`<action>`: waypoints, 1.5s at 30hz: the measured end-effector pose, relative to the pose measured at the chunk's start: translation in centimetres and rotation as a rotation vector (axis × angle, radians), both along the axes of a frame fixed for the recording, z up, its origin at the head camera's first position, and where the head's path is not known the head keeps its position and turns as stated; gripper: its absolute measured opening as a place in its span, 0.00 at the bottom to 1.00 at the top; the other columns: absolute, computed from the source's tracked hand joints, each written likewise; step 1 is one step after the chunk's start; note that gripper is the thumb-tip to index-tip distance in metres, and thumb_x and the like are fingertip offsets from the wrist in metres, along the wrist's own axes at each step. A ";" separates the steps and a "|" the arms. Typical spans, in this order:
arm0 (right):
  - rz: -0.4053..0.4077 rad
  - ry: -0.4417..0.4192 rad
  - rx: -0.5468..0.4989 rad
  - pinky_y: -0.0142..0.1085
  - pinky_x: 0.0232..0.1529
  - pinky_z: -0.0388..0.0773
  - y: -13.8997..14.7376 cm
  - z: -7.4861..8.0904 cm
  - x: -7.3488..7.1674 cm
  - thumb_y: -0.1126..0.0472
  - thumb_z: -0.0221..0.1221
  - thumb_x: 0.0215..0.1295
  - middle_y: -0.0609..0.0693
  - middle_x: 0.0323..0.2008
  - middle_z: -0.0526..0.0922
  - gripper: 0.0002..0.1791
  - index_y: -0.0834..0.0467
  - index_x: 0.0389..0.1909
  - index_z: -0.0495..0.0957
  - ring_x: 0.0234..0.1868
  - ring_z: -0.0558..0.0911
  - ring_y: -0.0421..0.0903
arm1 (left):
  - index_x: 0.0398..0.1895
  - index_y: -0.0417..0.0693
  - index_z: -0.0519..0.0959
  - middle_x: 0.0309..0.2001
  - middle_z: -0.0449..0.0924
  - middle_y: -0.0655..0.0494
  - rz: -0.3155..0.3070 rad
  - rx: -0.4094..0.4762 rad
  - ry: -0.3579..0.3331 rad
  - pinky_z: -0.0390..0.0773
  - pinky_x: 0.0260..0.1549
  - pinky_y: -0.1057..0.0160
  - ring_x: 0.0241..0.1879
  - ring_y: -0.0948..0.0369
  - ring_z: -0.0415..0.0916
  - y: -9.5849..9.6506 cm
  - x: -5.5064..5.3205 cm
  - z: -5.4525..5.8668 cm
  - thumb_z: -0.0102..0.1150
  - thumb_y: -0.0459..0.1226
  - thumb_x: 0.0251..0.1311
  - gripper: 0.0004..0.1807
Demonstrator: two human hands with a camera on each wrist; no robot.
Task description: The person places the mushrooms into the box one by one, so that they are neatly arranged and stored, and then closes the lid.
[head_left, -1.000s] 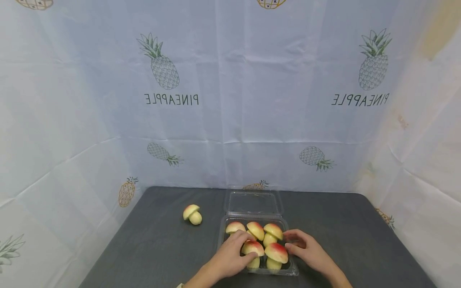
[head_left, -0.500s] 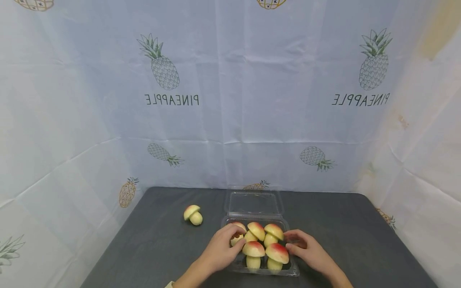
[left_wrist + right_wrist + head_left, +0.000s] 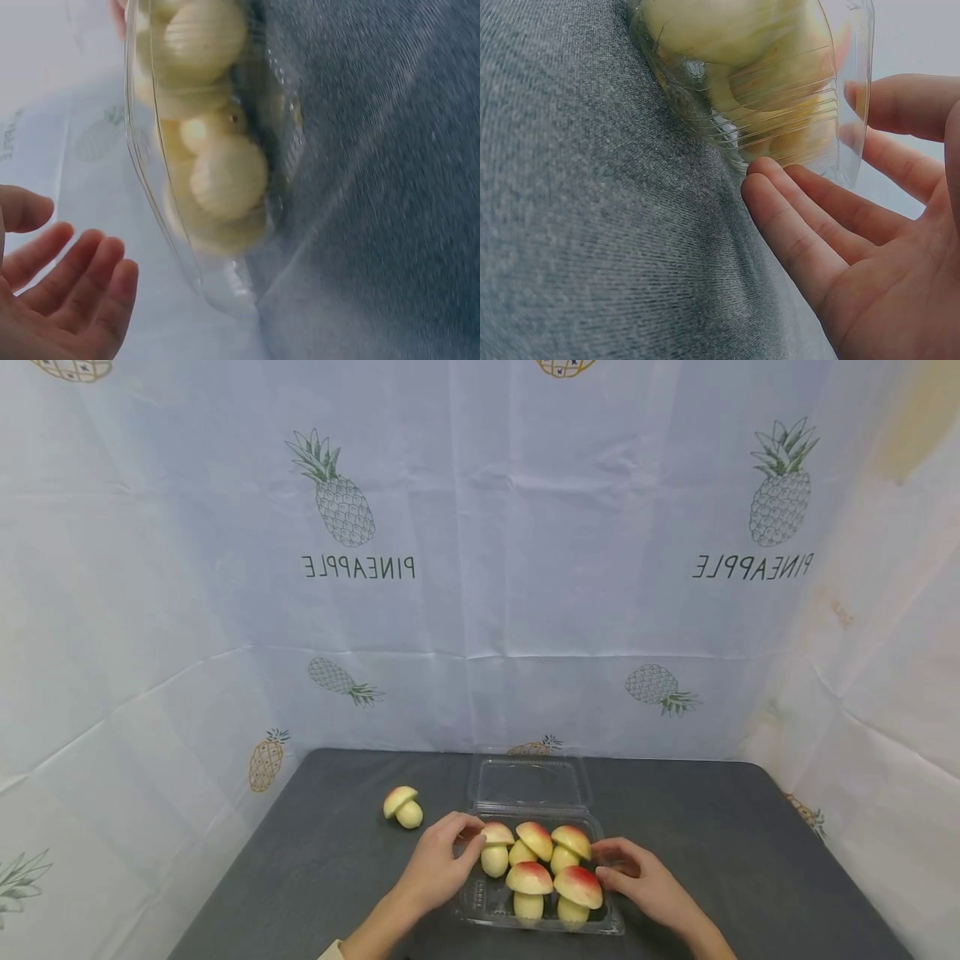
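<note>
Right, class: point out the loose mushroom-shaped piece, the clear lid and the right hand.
Loose mushroom-shaped piece [image 3: 404, 807]: head view, where cap meets stem.
Clear lid [image 3: 529, 783]: head view, middle of its panel.
Right hand [image 3: 651, 881]: head view, back of the hand.

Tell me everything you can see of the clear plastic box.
The box is clear, thin-looking plastic with a rim and ridged sides. It sits upright on the dark table, its lid folded open beyond the far edge. Inside are five mushrooms, three behind and two in front. The right hand touches its right side; the left hand is near its left edge.
</note>
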State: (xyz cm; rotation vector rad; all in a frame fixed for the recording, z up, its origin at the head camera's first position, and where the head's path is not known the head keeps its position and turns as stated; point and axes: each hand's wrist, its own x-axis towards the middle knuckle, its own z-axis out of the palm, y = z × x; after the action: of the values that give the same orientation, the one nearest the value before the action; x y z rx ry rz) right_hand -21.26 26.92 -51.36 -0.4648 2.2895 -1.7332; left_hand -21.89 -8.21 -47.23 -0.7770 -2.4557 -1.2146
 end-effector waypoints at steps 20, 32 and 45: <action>0.002 0.020 0.001 0.38 0.44 0.84 0.0 -0.1 -0.1 0.60 0.58 0.76 0.70 0.59 0.74 0.25 0.71 0.65 0.68 0.48 0.85 0.45 | 0.44 0.49 0.83 0.40 0.83 0.61 0.212 0.021 0.136 0.84 0.38 0.61 0.39 0.66 0.79 -3.4 -1.6 -0.2 0.65 0.34 0.67 0.06; 0.004 0.012 -0.001 0.38 0.45 0.84 0.1 -0.1 0.0 0.60 0.57 0.76 0.70 0.59 0.74 0.25 0.72 0.65 0.68 0.49 0.84 0.45 | 0.41 0.48 0.83 0.37 0.81 0.62 0.297 0.051 0.264 0.84 0.36 0.54 0.36 0.64 0.79 -5.4 -2.8 -0.5 0.67 0.29 0.63 0.06; 0.011 0.008 -0.006 0.38 0.44 0.84 0.1 -0.1 -0.1 0.60 0.57 0.77 0.71 0.60 0.74 0.25 0.72 0.65 0.68 0.49 0.84 0.44 | 0.41 0.43 0.83 0.38 0.82 0.56 0.349 0.116 0.270 0.85 0.37 0.51 0.37 0.59 0.80 -6.9 -4.0 -0.5 0.66 0.29 0.64 0.04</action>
State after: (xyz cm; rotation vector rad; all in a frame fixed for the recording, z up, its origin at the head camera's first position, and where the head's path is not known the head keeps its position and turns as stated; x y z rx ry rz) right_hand -21.37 27.05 -51.43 -0.4857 2.2842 -1.7362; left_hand -25.88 -15.12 -47.69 -0.4249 -2.1646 -1.0345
